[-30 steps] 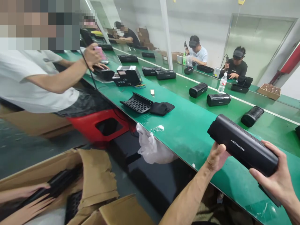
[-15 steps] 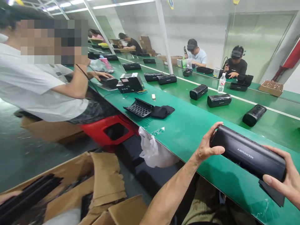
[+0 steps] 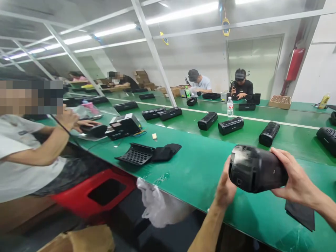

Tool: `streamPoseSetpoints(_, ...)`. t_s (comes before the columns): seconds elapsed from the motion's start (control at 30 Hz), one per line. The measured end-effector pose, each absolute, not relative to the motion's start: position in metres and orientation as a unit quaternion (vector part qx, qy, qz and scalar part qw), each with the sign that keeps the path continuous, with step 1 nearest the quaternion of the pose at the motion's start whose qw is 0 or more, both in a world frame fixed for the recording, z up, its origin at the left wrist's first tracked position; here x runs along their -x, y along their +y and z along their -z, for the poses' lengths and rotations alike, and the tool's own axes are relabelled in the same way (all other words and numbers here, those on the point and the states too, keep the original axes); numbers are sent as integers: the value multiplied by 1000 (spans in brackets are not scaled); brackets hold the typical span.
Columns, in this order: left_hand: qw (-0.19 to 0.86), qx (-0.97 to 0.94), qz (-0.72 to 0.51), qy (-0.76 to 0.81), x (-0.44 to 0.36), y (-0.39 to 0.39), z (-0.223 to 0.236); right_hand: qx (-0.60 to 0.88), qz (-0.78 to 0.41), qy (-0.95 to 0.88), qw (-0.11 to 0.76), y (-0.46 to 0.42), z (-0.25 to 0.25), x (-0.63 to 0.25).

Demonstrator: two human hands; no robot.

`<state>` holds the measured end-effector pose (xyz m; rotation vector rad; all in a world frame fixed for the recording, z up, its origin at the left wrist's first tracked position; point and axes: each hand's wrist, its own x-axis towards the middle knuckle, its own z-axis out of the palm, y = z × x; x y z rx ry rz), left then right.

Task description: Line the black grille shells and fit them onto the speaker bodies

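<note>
I hold a long black speaker (image 3: 256, 169) above the near edge of the green bench (image 3: 199, 168), its end cap turned toward me. My right hand (image 3: 291, 178) is wrapped round its far right side. At its left end is my left hand (image 3: 225, 187), blurred by motion, fingers against the end cap. A dark flat cloth (image 3: 300, 213) lies on the bench under my right wrist.
Several black speakers (image 3: 231, 125) lie along the middle of the bench. A black grille (image 3: 135, 155) and dark pouch (image 3: 165, 152) sit to the left. A seated person's arm (image 3: 49, 143) reaches over the bench at left. Two people work at the far side. A white bag (image 3: 154, 204) hangs off the edge.
The speaker has been swung round so its end faces me and lifted slightly. My head has tilted up, showing more ceiling and less of the cardboard boxes.
</note>
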<state>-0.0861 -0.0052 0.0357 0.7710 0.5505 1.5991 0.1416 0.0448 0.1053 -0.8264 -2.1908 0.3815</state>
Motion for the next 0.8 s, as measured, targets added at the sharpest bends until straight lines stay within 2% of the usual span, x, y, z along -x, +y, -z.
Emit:
streamPoseSetpoints(0.13, 495, -464, -653, 337, 117, -21, -52, 294, 44, -922, 248, 54, -122, -153)
streamPoseSetpoints(0.23, 460, -492, -621, 400, 111, -22, -54, 288, 52, -934, 204, 54, -123, -154)
streamPoseSetpoints(0.37, 427, -507, -642, 386, 108, -23, -48, 321, -46, -904, 278, 50, -110, -177)
streamPoseSetpoints(0.43, 408, -514, -653, 378, 113, -25, -45, 355, -153, -863, 324, 47, -99, -191)
streamPoseSetpoints(0.53, 386, -525, -657, 379, 120, -25, -42, 380, -297, -805, 344, 39, -84, -201)
streamPoseSetpoints(0.7, 358, -549, -656, 374, 118, -21, -41, 394, -321, -763, 399, 25, -81, -195)
streamPoseSetpoints(0.8, 390, -529, -638, 401, 115, -18, -43, 416, -367, -731, 398, 27, -83, -193)
